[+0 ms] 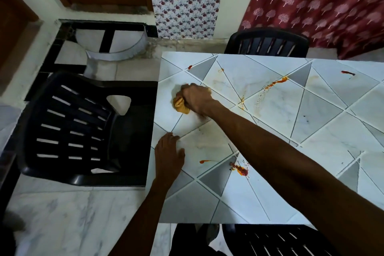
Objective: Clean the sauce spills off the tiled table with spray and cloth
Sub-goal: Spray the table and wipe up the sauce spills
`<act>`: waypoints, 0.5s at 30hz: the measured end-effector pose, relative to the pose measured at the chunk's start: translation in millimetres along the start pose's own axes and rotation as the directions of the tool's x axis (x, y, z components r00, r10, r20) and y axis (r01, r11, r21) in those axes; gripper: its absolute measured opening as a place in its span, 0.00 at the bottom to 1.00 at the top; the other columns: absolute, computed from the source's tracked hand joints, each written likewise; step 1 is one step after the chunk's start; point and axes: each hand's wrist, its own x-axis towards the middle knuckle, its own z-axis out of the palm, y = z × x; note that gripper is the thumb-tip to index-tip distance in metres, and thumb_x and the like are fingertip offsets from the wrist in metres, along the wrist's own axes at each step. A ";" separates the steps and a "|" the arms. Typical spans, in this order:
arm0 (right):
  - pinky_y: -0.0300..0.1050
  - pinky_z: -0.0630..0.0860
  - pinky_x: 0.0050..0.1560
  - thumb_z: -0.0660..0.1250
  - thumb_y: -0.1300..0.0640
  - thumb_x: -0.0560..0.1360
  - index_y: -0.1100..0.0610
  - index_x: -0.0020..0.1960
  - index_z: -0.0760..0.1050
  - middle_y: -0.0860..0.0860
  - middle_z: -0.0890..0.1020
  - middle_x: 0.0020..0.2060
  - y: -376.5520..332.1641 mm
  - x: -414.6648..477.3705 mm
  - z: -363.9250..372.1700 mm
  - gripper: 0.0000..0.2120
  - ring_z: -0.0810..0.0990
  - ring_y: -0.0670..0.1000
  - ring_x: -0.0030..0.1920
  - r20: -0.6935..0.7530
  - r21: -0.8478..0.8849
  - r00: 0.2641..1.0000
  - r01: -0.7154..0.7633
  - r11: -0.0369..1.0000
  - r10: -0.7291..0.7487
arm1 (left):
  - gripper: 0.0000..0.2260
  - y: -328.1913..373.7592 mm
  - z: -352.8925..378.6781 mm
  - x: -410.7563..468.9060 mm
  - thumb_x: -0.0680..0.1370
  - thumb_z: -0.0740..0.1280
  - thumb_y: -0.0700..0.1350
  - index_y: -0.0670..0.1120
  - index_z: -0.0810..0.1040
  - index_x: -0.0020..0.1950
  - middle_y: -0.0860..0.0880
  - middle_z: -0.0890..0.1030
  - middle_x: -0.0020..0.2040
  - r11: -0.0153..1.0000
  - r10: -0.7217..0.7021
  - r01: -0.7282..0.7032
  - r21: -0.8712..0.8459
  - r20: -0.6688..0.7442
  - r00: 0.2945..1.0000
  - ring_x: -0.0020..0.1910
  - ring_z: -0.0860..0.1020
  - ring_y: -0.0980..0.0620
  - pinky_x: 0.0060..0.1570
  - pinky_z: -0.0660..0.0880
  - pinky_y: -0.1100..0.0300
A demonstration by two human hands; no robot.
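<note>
We have the bunched yellow-orange cloth (pixel 181 105) clenched in our right hand (pixel 197 97) and pressed onto the white-and-grey tiled surface (pixel 311 122). Our left hand (pixel 169 156) lies flat on it nearer to us, fingers straight and gripping nothing, which we judge to be a brace. To scrub well here, we should bear down through the fist and use short overlapping strokes. Pulling them inward would keep residue from going over the edge onto the black slatted plastic chair (pixel 72 122) left of both hands. Faint orange film shows right of the cloth, so we should turn the cloth to a clean face before smearing more. The thick red sauce blob (pixel 241 169) and thin red streak (pixel 204 161) wait just right of the left hand. The long orange-red trail (pixel 276 82) lies well right of the right hand. No spray bottle is in view.
</note>
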 end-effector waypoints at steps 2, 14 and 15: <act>0.53 0.75 0.61 0.64 0.49 0.81 0.52 0.67 0.77 0.55 0.80 0.62 -5.7 13.8 -3.2 0.16 0.79 0.59 0.63 0.057 -0.112 0.992 0.118 0.987 -0.113 | 0.20 -0.3 1.2 2.9 0.74 0.73 0.45 0.45 0.76 0.64 0.44 0.74 0.67 1.000 -0.022 0.022 0.001 -0.012 1.000 0.68 0.70 0.44 0.68 0.68 0.45; 0.71 0.62 0.70 0.65 0.51 0.80 0.42 0.74 0.69 0.49 0.62 0.79 39.6 -72.0 62.8 0.23 0.60 0.66 0.77 0.264 -0.165 0.928 0.313 0.935 -0.264 | 0.18 0.1 -2.6 8.9 0.72 0.73 0.42 0.47 0.77 0.61 0.45 0.75 0.64 0.999 -0.034 0.034 0.001 -0.005 0.999 0.65 0.72 0.44 0.64 0.70 0.47; 0.72 0.63 0.69 0.66 0.53 0.79 0.42 0.72 0.71 0.49 0.64 0.78 45.2 -86.3 67.9 0.22 0.61 0.65 0.76 0.273 -0.135 0.925 0.308 0.942 -0.263 | 0.18 0.8 -3.1 8.7 0.71 0.73 0.42 0.47 0.77 0.60 0.46 0.75 0.64 0.999 -0.040 0.040 0.004 -0.004 0.999 0.65 0.72 0.45 0.64 0.70 0.47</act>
